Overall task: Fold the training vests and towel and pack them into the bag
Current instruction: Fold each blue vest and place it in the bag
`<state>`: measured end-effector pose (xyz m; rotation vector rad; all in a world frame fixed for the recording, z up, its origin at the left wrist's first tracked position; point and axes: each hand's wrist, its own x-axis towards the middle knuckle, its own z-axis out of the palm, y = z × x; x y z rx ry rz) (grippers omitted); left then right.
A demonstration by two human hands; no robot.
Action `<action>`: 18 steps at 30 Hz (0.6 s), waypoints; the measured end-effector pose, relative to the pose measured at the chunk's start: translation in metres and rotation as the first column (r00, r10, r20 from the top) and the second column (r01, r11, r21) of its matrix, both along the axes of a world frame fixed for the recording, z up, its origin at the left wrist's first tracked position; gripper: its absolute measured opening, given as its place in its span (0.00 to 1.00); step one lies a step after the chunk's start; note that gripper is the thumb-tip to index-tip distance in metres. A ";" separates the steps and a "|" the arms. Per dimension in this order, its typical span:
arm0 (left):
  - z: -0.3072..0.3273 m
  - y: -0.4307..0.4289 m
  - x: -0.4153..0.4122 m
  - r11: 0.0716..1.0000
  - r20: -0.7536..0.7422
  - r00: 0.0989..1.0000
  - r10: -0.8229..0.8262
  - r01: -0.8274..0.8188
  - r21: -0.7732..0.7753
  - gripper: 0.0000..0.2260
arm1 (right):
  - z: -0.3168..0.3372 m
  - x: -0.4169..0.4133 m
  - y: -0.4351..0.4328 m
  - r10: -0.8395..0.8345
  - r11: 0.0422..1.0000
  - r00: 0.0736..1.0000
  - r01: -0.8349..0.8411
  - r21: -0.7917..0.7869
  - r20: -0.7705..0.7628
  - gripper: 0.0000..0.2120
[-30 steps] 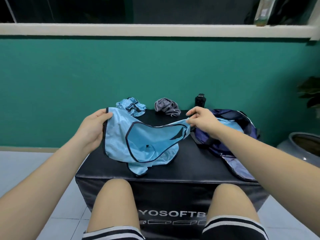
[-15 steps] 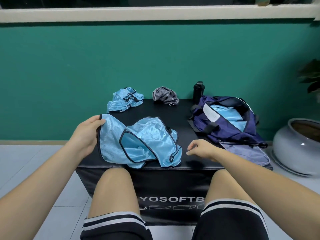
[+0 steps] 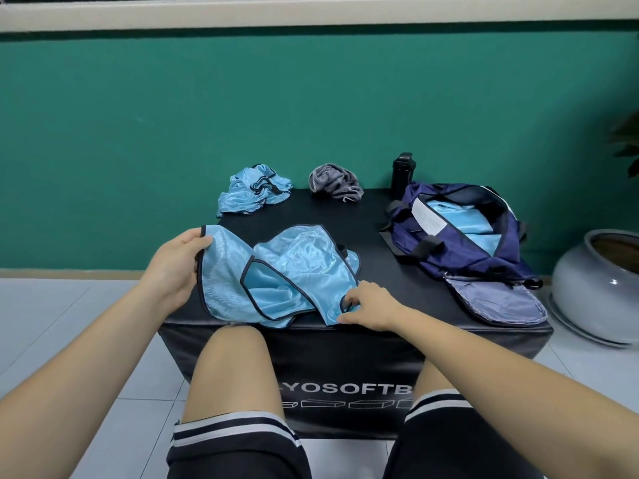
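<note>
A second earlier the light blue satin training vest with black trim (image 3: 287,278) had hung stretched between both hands. It now lay slack at 7 o'clock on the black padded surface (image 3: 380,267). The left hand (image 3: 174,267) kept its fingers (image 3: 195,240) clamped on the vest's left edge. The right hand (image 3: 371,305) had let go and come back, its fingers pinching the near right corner. That suggested folding was about to begin.

Three vests showed: this one, a crumpled light blue vest (image 3: 254,190) at 11 o'clock, and a folded blue one inside the single open navy fabric bag (image 3: 463,257) at 3 o'clock. One bunched grey towel (image 3: 335,184) waited at 12 o'clock, one black bottle (image 3: 403,171) at 1 o'clock.
</note>
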<state>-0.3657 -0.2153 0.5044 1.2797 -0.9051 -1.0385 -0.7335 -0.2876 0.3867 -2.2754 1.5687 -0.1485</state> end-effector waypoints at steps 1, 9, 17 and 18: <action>0.000 0.001 -0.001 1.000 0.000 1.000 0.000 0.000 0.001 0.10 | -0.001 0.004 0.000 -0.007 1.000 1.000 0.007 -0.017 0.000 0.19; 0.008 0.004 0.011 1.000 0.024 1.000 0.017 -0.017 0.007 0.10 | 0.032 0.010 -0.005 -0.135 0.991 0.905 0.133 0.032 0.403 0.12; 0.058 0.005 0.020 0.995 0.008 1.000 -0.008 0.009 -0.100 0.11 | 0.159 -0.037 -0.022 -0.198 0.973 0.522 0.209 0.101 0.829 0.14; 0.066 0.005 0.019 0.992 0.020 1.000 -0.023 0.025 -0.127 0.12 | 0.173 -0.042 -0.024 -0.188 0.972 0.496 0.215 0.090 0.848 0.13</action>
